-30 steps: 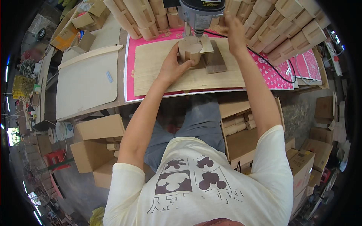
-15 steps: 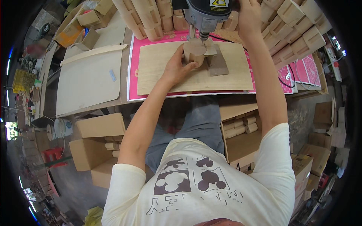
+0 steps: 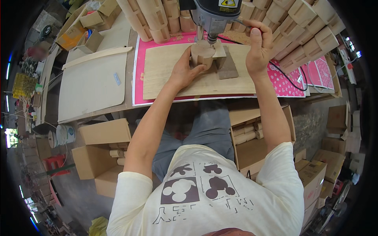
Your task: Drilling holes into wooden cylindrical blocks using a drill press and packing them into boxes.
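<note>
My left hand [image 3: 183, 74] wraps its fingers and thumb round the side of a short, upright wooden cylinder [image 3: 202, 54]. The cylinder stands on a pale wooden board [image 3: 165, 78], against a small wooden block [image 3: 221, 56] on its right. Directly over it is the grey head of a drill press [image 3: 217, 23], its chuck [image 3: 212, 38] close to the cylinder's top; whether the bit touches is hard to see. My right hand [image 3: 260, 49] is closed round the end of the press's feed lever [image 3: 244, 24], right of the machine. A flat brown piece [image 3: 228, 67] lies beside the block.
Stacked wooden cylinders with notches [image 3: 151, 23] rise behind the press, with more [image 3: 305, 35] at the right. A black cable [image 3: 289, 80] runs over the pink sheet [image 3: 277, 87]. Open cardboard boxes [image 3: 88, 157] holding wooden pieces stand below the bench edge. A grey-beige sheet [image 3: 94, 84] lies at left.
My right hand has come down and toward me with the feed lever, which now shows. The chuck sits slightly lower. My left hand keeps the cylinder in the same place.
</note>
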A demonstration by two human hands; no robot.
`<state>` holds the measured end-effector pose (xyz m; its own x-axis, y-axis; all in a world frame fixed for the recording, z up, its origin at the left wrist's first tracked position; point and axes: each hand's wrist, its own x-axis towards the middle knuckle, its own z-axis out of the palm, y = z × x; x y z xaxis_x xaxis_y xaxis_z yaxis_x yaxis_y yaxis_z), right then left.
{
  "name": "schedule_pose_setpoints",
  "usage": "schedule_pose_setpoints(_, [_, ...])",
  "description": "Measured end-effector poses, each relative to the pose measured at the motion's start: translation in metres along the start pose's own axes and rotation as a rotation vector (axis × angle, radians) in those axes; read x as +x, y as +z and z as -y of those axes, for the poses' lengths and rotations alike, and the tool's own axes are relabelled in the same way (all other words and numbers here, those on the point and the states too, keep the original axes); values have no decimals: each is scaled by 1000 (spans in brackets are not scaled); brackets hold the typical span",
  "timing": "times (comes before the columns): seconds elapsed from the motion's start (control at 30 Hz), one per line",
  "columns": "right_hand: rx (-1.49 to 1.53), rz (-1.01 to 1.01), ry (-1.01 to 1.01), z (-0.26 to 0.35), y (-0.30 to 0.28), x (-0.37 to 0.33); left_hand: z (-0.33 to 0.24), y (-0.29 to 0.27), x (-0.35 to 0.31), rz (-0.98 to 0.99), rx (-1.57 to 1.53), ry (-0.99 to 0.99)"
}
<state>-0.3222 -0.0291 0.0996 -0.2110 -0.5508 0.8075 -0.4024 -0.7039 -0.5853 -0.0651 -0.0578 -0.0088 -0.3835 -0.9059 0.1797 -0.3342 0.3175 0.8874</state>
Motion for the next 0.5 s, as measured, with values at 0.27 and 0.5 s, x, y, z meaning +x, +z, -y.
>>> schedule_pose_setpoints(0.27, [-11,17,67,11,2,21,0,-1,-1,11,-2,14])
schedule_pose_setpoints(0.5, [191,39,308,-24,32,119,-1,1,-1,-14,-34,15])
